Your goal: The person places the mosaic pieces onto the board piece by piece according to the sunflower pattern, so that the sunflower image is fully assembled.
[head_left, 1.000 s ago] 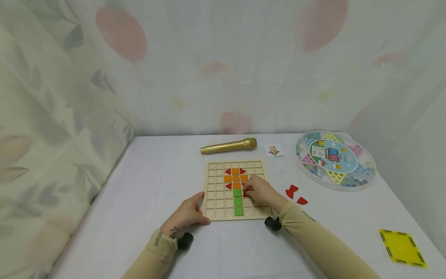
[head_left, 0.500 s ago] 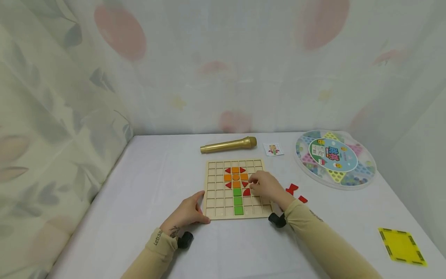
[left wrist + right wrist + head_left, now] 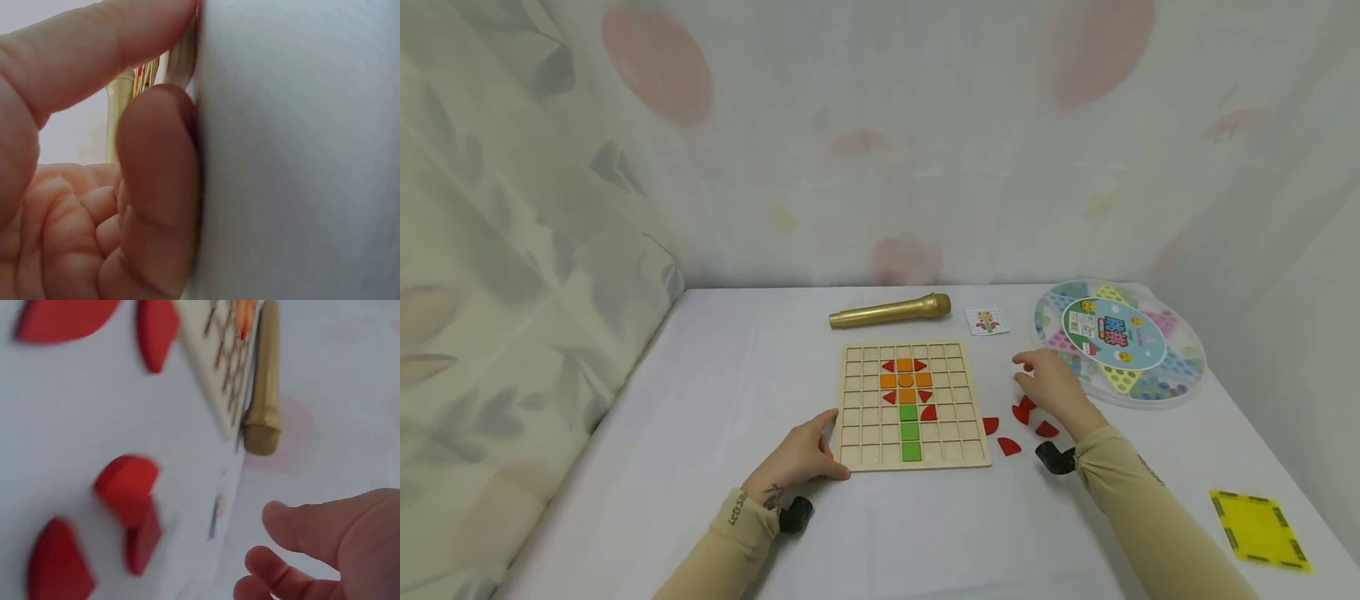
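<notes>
My left hand (image 3: 799, 454) holds the lower-left corner of a pale wooden grid board (image 3: 865, 437), forefinger at the left side and thumb at the front edge. Its other fingers are curled against the white cloth in the left wrist view. On the board sit orange pieces (image 3: 905, 365), red triangles (image 3: 889, 397), green squares (image 3: 910, 431) and a red quarter-circle (image 3: 929, 412). My right hand (image 3: 1056, 387) hovers right of the board with loosely bent fingers and nothing between them. Below and beside it lie several loose red quarter-circles (image 3: 1009, 447); two of them (image 3: 128, 481) overlap.
Behind the board lies a gold microphone (image 3: 891, 312). A small pattern card (image 3: 987, 321) is to its right. A round clear Chinese checkers case (image 3: 1180, 379) stands at the back right, close to my right hand. Nearer on the right is a yellow square frame (image 3: 1261, 531).
My right hand has left the red quarter-circle on the board and moved right, over the loose red pieces. More loose pieces are now uncovered. The left hand stays at the board's corner.
</notes>
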`<state>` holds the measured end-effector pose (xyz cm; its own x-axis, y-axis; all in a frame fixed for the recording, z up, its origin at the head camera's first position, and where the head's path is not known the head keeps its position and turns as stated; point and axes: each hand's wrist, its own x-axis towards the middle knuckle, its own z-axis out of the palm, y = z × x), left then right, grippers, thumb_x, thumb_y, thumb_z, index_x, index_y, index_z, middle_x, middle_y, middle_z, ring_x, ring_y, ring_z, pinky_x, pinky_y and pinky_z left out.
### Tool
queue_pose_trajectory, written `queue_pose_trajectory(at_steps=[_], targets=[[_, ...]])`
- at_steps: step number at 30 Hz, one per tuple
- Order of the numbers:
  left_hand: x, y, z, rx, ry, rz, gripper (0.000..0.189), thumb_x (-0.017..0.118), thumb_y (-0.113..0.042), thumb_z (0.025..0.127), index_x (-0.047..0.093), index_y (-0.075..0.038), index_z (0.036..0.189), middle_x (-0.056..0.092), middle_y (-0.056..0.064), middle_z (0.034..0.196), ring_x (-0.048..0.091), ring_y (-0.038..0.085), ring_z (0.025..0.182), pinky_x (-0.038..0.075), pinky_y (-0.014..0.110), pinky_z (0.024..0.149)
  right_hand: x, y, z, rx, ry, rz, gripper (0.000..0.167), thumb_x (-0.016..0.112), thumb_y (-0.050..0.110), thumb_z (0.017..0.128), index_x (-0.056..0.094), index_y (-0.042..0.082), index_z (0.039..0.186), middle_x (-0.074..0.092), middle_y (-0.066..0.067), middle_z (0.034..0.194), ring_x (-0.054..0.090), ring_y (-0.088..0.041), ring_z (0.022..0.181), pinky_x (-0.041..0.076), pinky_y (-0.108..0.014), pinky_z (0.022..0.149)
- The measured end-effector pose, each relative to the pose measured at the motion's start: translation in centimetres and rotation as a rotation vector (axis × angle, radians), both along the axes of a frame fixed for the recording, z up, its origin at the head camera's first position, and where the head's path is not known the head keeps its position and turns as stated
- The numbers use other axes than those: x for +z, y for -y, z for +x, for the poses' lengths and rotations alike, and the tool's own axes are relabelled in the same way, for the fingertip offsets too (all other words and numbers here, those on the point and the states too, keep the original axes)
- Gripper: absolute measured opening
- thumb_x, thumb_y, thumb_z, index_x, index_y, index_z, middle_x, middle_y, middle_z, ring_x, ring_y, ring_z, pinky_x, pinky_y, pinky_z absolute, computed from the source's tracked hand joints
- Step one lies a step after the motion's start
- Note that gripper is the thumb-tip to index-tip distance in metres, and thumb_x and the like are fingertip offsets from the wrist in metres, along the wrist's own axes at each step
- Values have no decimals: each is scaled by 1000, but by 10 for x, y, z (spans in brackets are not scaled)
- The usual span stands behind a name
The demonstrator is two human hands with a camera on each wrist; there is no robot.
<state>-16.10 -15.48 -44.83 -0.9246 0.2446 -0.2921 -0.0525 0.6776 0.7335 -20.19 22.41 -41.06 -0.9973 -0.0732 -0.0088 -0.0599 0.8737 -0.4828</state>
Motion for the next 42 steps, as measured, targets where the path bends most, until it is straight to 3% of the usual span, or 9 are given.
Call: queue_pose_trajectory(at_steps=[7,10,17,25,35,42], targets=[[1,1,0,-8,-7,-7,104,85,-12,60,27,-6,145,54,7,68,49,16,55,42,28,51,-20,-12,-1,-27,230,76,36,58,7,86,60,2,121,56,-22,110,53,-30,89,50,-39,74],[1,1,0,-10,-8,-5,104,85,-12,60,27,-6,145,54,7,68,49,16,55,41,28,51,-26,-13,-2,-13,268,93,35,59,7,85,61,3,119,56,-20,107,50,-25,82,48,-31,66],[1,0,-1,-4,-8,8,104,85,-11,59,27,-5,145,54,7,68,49,16,55,41,28,51,-28,-14,-1,14,249,72,25,59,5,84,66,2,108,57,-17,102,50,-24,84,48,-37,76],[2,0,0,-8,4,-8,104,86,-12,59,27,-6,145,54,7,68,49,16,55,41,27,50,-26,-16,3,54,252,85,27,61,6,83,62,-5,108,58,-19,100,52,-26,85,48,-43,81],[3,-1,0,1,9,-8,104,86,-11,59,29,-5,144,54,7,68,49,16,54,40,27,50,-27,-16,4,10,233,9,9,63,5,82,56,5,87,56,-9,83,50,-22,74,43,-30,61],[3,-2,0,-2,4,-9,103,86,-11,58,29,-5,144,54,7,68,49,15,55,40,27,50,-18,-1,-1,35,174,-90,13,54,5,89,60,2,99,59,-10,88,51,-21,75,46,-30,64]])
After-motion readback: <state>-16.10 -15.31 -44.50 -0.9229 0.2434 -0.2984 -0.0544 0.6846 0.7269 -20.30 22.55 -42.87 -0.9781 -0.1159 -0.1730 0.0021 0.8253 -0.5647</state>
